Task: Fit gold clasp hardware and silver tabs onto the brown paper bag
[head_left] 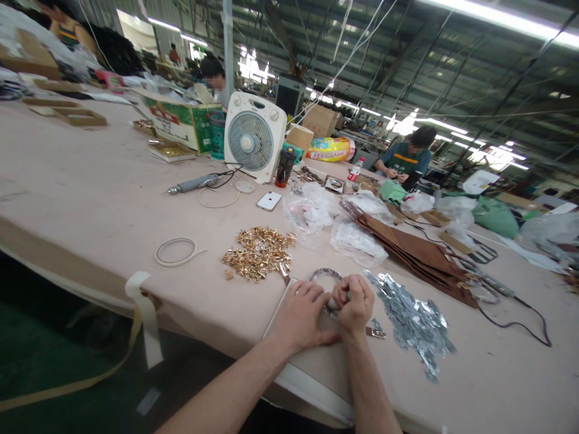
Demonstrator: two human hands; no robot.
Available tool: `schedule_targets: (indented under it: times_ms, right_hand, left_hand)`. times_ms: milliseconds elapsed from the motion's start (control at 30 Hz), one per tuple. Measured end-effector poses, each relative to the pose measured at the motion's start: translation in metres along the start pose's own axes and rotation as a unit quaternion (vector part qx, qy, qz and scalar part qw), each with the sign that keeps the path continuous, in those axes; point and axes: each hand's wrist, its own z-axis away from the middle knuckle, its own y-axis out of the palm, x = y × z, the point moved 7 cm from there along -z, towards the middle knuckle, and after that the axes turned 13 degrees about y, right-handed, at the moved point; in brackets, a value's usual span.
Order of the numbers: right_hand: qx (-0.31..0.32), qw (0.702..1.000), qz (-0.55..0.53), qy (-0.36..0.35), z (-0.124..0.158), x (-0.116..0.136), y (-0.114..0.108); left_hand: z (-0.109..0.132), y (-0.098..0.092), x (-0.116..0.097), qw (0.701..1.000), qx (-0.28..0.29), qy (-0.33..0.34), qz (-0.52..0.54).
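Note:
My left hand (301,316) lies flat on the beige worktable (90,181) near its front edge, fingers stretched toward the right hand. My right hand (355,304) is curled in a fist around a small handle-like tool, pressed down on a small piece I cannot make out. A metal ring (323,274) lies just behind both hands. A heap of gold metal fittings (257,253) sits to the left, and a spread of silver metal pieces (414,316) lies to the right.
Brown leather straps (407,247), plastic bags (357,238), a white phone (269,200), a white fan (254,143), a grey power tool (192,184) and a tape ring (175,251) lie on the table. A person in green (407,160) works at the far side.

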Motion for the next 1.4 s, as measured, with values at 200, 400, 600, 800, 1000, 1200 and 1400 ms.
schedule_targets:
  times_ms: [200, 400, 600, 800, 1000, 1200, 1400]
  right_hand:
    - [0.047, 0.998, 0.039, 0.015, -0.003, -0.001, 0.009]
    - [0.082, 0.994, 0.075, -0.002, 0.009, -0.007, 0.013]
    - [0.065, 0.992, 0.092, -0.051, 0.018, -0.003, 0.012]
    - [0.049, 0.997, -0.015, -0.059, 0.022, 0.009, 0.004]
    - [0.059, 0.992, 0.097, -0.063, 0.027, -0.001, 0.012]
    - [0.024, 0.992, 0.11, -0.064, 0.02, -0.008, 0.009]
    - [0.021, 0.989, 0.124, -0.084, 0.018, -0.009, 0.009]
  left_hand:
    - [0.0, 0.0, 0.001, 1.0, 0.001, -0.002, 0.002]
    - [0.004, 0.001, 0.003, 1.0, 0.001, 0.011, 0.012]
    - [0.005, 0.0, 0.003, 1.0, -0.002, 0.009, 0.006]
    - [0.004, -0.001, 0.001, 1.0, -0.003, 0.008, -0.004]
    - [0.005, 0.002, 0.004, 1.0, 0.003, -0.002, -0.006]
    - [0.005, 0.003, 0.007, 1.0, 0.007, -0.001, 0.003]
    - [0.002, 0.003, 0.007, 1.0, 0.003, -0.002, 0.008]
